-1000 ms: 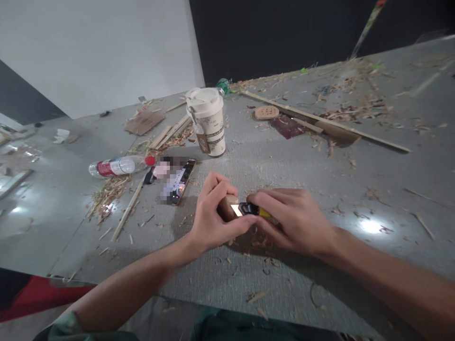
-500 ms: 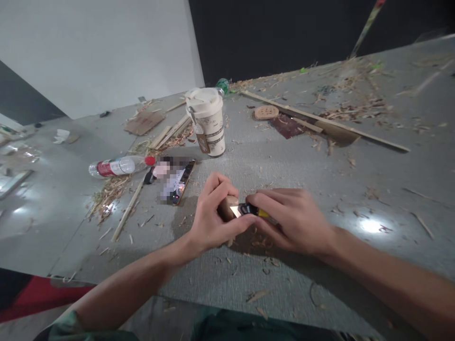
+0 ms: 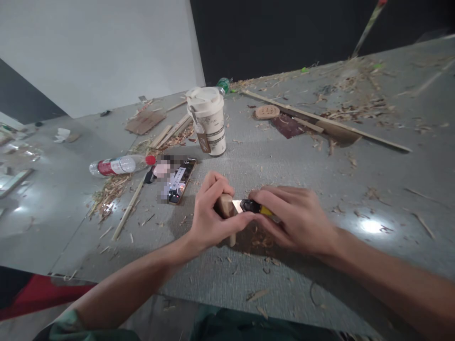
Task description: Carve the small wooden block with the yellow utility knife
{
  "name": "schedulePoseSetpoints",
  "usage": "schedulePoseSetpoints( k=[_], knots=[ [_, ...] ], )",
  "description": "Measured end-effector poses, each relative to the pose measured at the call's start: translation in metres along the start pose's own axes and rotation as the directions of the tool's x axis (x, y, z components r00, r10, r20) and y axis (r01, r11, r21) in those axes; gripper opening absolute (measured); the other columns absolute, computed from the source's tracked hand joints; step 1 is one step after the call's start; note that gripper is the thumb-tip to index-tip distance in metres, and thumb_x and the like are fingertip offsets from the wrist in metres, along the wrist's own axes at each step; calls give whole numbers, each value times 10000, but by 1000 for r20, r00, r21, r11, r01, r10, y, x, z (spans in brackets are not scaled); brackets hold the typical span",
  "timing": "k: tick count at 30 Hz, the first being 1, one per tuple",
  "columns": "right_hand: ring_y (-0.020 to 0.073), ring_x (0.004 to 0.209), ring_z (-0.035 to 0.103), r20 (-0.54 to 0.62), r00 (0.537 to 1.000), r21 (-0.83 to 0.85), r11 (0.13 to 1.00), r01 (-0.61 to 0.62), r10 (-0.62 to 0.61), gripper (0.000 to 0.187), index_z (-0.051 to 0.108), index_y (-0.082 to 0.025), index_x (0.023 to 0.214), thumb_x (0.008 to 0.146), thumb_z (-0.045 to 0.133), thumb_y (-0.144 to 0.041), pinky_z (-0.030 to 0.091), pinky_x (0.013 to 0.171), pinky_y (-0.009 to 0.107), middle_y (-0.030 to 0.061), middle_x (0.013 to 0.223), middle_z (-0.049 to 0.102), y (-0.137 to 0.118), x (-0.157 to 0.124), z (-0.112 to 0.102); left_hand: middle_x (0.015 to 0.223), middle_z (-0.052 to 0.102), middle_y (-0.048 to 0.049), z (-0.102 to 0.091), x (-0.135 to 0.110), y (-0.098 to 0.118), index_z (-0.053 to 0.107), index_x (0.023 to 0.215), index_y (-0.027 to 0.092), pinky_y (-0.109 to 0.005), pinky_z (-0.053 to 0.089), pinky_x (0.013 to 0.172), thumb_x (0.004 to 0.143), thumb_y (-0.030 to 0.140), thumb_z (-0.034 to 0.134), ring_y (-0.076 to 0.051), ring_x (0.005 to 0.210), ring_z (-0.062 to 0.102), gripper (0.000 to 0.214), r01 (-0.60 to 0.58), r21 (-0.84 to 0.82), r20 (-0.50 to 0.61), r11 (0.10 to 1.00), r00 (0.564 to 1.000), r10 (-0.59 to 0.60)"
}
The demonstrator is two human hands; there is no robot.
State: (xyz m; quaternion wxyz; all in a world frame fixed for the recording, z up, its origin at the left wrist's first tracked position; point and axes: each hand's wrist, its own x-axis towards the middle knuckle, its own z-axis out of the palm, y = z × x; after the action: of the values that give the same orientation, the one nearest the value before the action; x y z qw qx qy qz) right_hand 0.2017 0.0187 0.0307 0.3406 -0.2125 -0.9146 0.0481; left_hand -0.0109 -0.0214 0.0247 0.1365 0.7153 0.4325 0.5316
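Observation:
My left hand is wrapped round a small piece of wood, its rounded end showing between thumb and fingers. A narrow wooden part pokes out below that hand. My right hand grips a yellow and black utility knife. The bright blade points left, its tip at or very near the wood; whether it touches I cannot tell. My left thumb reaches across to just beneath the knife's black head. Wood shavings lie on the table under both hands.
Beyond my hands stands a lidded paper cup. A phone and a plastic bottle lie to the left. Long wooden strips, an oval wooden piece and scattered shavings cover parts of the grey table.
The knife has shifted slightly right, so its blade covers less of the wood. More of the wood's end shows, and a narrow part now appears below my left hand.

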Motion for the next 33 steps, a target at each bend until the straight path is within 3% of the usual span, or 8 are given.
schedulePoseSetpoints(
  k=[5,15,21,29,33],
  knots=[
    [143,622,570,18,999,32,999,39,-40,279,633,-199,1007,1129,474,-392,364,579,305,12,791,696,2,0,0,841,500,-7,0,0,-3,545,836,228,-345,439,705,850,594,836,-198,839,478,468,-18,-4,25,1000,1000,18],
    [140,607,518,38,996,7,997,78,-78,317,635,-189,974,1141,446,-381,329,593,321,2,756,644,3,1,1,846,499,10,2,-1,-2,554,835,215,-317,419,679,920,474,801,-158,779,476,368,-13,-116,110,993,994,26],
    [143,617,545,2,1000,-25,1000,14,-14,271,635,-199,975,1128,488,-367,334,587,312,15,776,688,0,-1,1,836,490,15,-1,-2,6,530,791,207,-313,416,659,936,384,797,-142,749,473,352,12,-73,87,997,996,-6],
    [135,626,551,63,996,65,996,56,-60,301,638,-197,1020,1139,453,-402,337,592,307,2,782,662,4,-2,1,785,493,18,3,1,-5,514,805,228,-324,421,681,866,530,844,-177,791,497,452,-9,-103,91,995,996,19],
    [134,628,547,88,994,69,996,59,-65,311,641,-196,1033,1144,441,-407,332,594,311,1,789,664,5,-2,2,788,496,15,3,0,-5,502,805,229,-325,415,681,876,511,831,-178,784,491,439,9,-120,117,993,993,5]
  ],
)
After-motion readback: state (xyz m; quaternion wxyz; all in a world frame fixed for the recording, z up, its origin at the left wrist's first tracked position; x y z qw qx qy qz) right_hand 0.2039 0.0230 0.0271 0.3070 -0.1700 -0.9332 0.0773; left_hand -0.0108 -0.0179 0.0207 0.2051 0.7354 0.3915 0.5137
